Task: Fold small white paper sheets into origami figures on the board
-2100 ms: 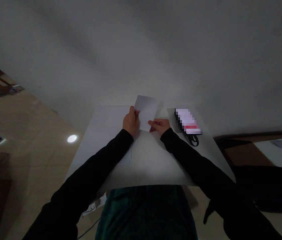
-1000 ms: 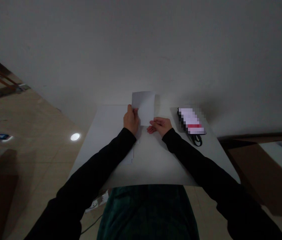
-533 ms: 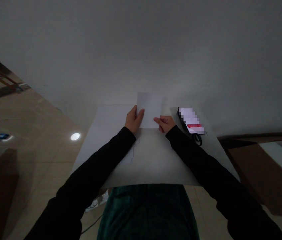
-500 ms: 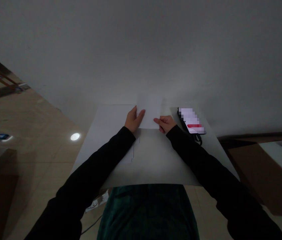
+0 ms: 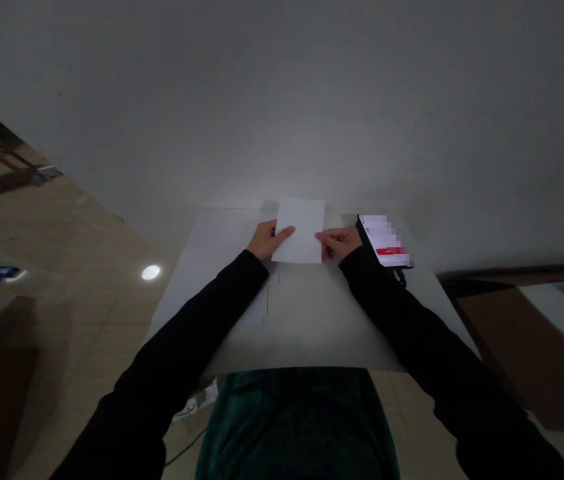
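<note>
At nine o'clock of the small paper (image 5: 302,247), the left hand (image 5: 263,241) is clamping its left side, thumb lying on top. The paper is sitting between both hands, over the surface (image 5: 307,333). At three o'clock, the right hand (image 5: 343,242) is pinching its right edge. Handling it well is probably depending on light, even pressure, so nothing is creasing.

Counting rightward: at least two larger sheets (image 5: 212,267) are lying between eight and nine o'clock; one small paper, its layers not showing; two hands holding it; one phone (image 5: 387,240) resting farther out at three.

One head-worn view, forward and down across the nearby white table (image 5: 319,327) to the wall (image 5: 282,100).
</note>
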`<state>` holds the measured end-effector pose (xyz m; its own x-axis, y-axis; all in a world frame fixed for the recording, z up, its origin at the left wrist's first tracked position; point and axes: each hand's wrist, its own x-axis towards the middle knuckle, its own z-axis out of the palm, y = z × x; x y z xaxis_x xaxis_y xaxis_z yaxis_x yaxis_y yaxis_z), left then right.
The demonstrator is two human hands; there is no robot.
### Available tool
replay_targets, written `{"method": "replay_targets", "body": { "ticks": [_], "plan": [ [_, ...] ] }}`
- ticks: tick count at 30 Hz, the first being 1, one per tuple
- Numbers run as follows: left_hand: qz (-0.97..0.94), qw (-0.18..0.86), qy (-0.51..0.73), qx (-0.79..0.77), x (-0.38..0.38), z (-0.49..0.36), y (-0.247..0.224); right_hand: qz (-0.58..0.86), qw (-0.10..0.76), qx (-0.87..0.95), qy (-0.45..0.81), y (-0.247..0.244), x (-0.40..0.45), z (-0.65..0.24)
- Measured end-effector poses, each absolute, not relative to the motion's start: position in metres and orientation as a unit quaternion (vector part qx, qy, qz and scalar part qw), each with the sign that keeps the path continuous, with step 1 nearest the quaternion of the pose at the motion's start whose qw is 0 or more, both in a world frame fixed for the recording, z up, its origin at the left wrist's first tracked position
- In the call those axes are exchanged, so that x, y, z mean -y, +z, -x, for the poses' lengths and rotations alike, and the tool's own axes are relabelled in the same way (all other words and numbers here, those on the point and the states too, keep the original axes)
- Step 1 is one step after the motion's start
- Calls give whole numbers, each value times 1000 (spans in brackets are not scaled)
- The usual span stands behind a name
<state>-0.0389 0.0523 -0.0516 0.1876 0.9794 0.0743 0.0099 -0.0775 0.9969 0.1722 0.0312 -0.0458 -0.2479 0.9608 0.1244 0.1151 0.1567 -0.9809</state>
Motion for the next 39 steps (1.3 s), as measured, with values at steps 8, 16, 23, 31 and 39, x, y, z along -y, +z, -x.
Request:
{"method": "replay_targets", "body": {
  "ticks": [8,16,23,31,39],
  "plan": [
    [-548,500,467,-481,-52,41,-54,391,508,548,537,-42,-28,-166],
    [-529,512,475,-482,-56,43,-60,365,500,613,490,-39,-31,-175],
    [-521,540,462,-473,-61,47,-69,372,508,615,474,-40,-33,-178],
    [-517,555,445,-475,-56,47,-60,377,502,591,507,-54,-32,-164],
    [-464,611,465,-441,-51,41,-49,376,495,606,497,-55,-32,-163]
  ]
}}
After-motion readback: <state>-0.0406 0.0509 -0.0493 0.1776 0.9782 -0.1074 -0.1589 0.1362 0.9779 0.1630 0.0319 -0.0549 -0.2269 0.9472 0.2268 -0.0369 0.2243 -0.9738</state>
